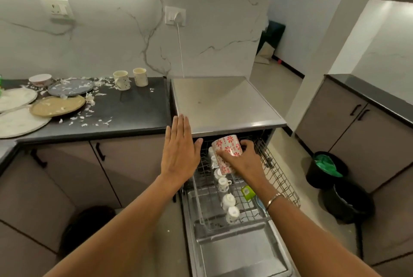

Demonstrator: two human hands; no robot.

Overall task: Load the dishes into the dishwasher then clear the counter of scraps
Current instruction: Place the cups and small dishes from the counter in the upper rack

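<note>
Pulled-out grey wire dishwasher rack (pixel 279 178), 5 o'clock: row of small upturned white cups (pixel 228 200) along left side, small green square piece (pixel 247 192) beside them. Right hand (pixel 243 162) grips white cylindrical mug with red flower print (pixel 226 146), tilted, over rack's far end. Left hand (pixel 180 149) spread flat, fingers straight, at steel dishwasher top (pixel 223 102) front-left corner. Dark tabletop (pixel 134 109), 10 o'clock: round plates (pixel 57 105), two cream speckled mugs (pixel 121 80), white scraps (pixel 89 118).

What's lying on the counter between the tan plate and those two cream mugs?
In the head view, white scraps strewn on the dark counter lie between the tan plate and the mugs; a grey plate sits beside that stretch.
</note>
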